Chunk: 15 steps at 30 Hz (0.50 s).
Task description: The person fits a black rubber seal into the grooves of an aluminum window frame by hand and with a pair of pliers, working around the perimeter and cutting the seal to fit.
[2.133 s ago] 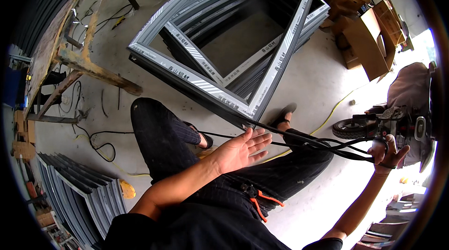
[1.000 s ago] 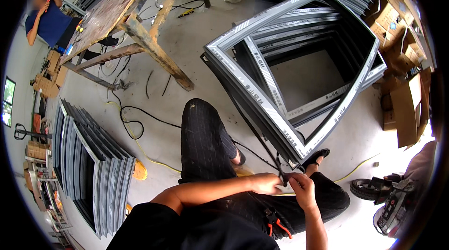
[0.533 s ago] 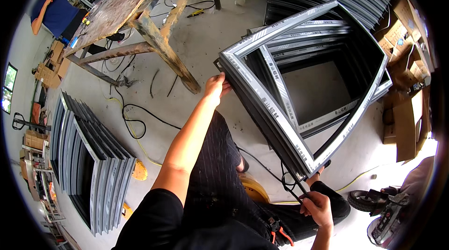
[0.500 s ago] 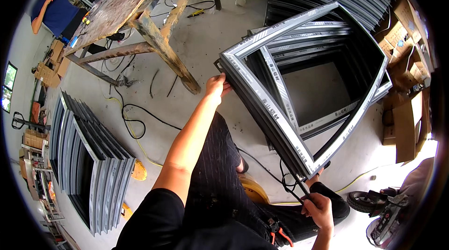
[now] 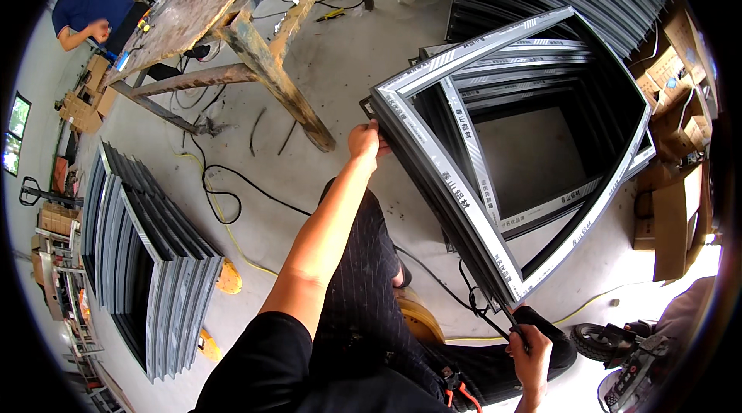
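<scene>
A grey and black window frame (image 5: 448,189) with white printed film stands tilted in front of me, resting against other frames behind it. My left hand (image 5: 365,144) grips its left side near the upper left corner, with the fingers partly hidden behind the profile. Close to the frame's lower corner, my right hand (image 5: 530,353) is closed on a thin black strip (image 5: 508,317). That strip runs from the corner down into my fingers; where it joins the frame I cannot make out.
More frames (image 5: 556,50) lean behind. At left stands a stack of frames (image 5: 174,312) on yellow supports. A worn table (image 5: 193,11), loose cables (image 5: 255,193), cardboard boxes (image 5: 676,212) and a wheeled vehicle (image 5: 634,343) surround me. A co-worker (image 5: 93,7) stands beyond the table.
The view has shifted slightly, and the frame sits a little further right and lower in it. Both hands keep their holds. The co-worker's one hand has come down.
</scene>
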Tool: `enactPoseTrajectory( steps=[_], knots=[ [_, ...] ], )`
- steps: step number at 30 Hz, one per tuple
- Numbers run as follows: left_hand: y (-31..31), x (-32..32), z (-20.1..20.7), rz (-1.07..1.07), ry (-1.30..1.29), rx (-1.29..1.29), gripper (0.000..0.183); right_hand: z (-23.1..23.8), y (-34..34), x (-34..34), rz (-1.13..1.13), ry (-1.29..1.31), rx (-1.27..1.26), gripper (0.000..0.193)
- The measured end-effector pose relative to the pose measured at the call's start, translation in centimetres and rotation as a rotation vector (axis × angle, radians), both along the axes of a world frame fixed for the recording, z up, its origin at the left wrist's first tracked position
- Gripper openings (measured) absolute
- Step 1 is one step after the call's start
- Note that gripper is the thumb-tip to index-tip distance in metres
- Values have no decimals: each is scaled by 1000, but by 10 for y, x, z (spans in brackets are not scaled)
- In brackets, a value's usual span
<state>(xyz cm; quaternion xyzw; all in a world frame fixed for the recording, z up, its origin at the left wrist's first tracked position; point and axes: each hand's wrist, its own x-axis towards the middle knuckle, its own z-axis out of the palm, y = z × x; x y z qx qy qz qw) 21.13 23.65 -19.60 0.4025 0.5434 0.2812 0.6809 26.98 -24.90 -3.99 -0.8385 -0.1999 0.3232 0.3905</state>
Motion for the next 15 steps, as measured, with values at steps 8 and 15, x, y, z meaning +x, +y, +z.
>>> enactPoseTrajectory(
  steps=[8, 15],
  knots=[
    [-3, -24, -1, -323, -136, -57, 37, -9, -9, 4, 45, 74, 4, 10],
    [-31, -25, 3, -366, -219, -145, 35, -13, -10, 4, -21, 128, 6, 10]
  ],
)
